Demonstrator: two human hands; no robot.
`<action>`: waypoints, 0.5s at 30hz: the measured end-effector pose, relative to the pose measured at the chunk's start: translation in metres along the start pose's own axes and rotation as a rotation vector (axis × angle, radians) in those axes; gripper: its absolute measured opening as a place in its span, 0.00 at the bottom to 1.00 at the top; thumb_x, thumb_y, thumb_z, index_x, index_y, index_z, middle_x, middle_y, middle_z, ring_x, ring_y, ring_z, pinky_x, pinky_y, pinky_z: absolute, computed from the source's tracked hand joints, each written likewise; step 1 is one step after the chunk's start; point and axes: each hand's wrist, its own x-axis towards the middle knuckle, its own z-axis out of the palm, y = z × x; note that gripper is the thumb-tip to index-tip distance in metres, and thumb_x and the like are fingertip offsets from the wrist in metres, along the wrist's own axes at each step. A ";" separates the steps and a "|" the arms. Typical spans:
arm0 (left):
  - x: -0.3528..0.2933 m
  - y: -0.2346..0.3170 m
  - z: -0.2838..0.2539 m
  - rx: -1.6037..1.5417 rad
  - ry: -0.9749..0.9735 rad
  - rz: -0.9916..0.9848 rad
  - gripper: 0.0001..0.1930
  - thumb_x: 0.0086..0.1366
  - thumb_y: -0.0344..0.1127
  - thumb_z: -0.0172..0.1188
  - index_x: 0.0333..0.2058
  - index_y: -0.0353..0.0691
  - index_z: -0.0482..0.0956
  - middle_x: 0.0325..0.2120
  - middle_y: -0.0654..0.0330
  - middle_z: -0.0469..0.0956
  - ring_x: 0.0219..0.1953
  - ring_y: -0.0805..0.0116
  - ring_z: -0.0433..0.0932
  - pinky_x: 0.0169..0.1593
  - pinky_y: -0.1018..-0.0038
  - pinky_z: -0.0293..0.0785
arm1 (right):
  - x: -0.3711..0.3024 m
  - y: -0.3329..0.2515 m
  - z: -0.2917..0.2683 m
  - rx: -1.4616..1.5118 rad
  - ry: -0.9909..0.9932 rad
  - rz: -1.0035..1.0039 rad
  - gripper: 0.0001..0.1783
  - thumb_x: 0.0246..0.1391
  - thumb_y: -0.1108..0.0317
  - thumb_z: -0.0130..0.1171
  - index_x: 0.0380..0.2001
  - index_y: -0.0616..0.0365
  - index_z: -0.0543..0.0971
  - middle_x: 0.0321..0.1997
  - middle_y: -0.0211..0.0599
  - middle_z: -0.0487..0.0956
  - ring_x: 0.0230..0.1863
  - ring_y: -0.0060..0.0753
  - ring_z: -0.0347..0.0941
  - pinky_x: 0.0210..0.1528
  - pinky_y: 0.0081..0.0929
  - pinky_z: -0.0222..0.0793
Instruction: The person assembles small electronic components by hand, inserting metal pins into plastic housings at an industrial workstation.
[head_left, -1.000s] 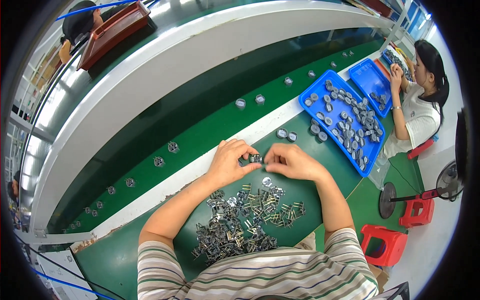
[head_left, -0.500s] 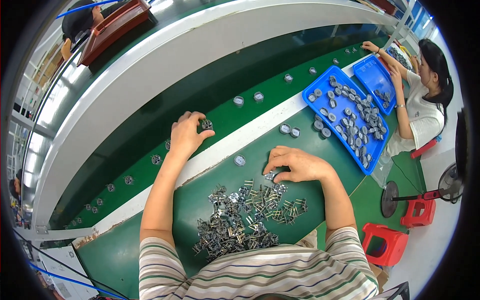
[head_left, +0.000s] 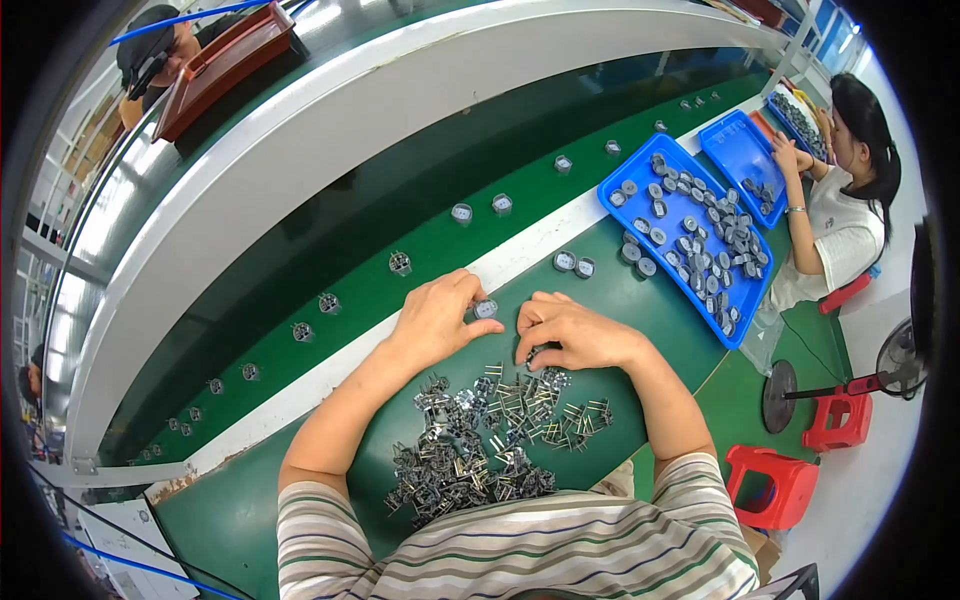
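My left hand (head_left: 438, 318) is closed around a round grey housing (head_left: 486, 309), thumb on one side and fingers on the other, above the green worktop near the white rail. Close to its right, my right hand (head_left: 585, 338) pinches a small metal part (head_left: 540, 356), mostly hidden by the fingers. Below both hands spreads a heap of pronged metal parts (head_left: 465, 445) with brass-coloured pins. Two more round grey housings (head_left: 575, 264) sit together on the worktop, beyond my right hand. A housing with metal inside (head_left: 400, 263) stands on the green belt past my left hand.
Several housings (head_left: 461, 213) are spaced along the belt behind the white rail (head_left: 540, 240). A blue tray (head_left: 612, 205) of grey housings lies to the right. Beyond it, a co-worker (head_left: 850, 200) sits by another blue tray (head_left: 715, 150). Red stools (head_left: 770, 485) stand at the lower right.
My left hand has let go of the filled housing on the belt, come back over the rail and taken hold of a grey housing on the worktop. The co-worker's hand has withdrawn from the belt.
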 end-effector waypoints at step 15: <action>0.002 0.000 0.014 -0.126 0.070 0.069 0.22 0.54 0.44 0.80 0.41 0.41 0.82 0.35 0.59 0.78 0.38 0.58 0.81 0.42 0.62 0.78 | 0.011 0.005 0.015 0.199 0.445 0.425 0.06 0.53 0.71 0.73 0.33 0.58 0.85 0.36 0.36 0.80 0.43 0.44 0.78 0.42 0.39 0.75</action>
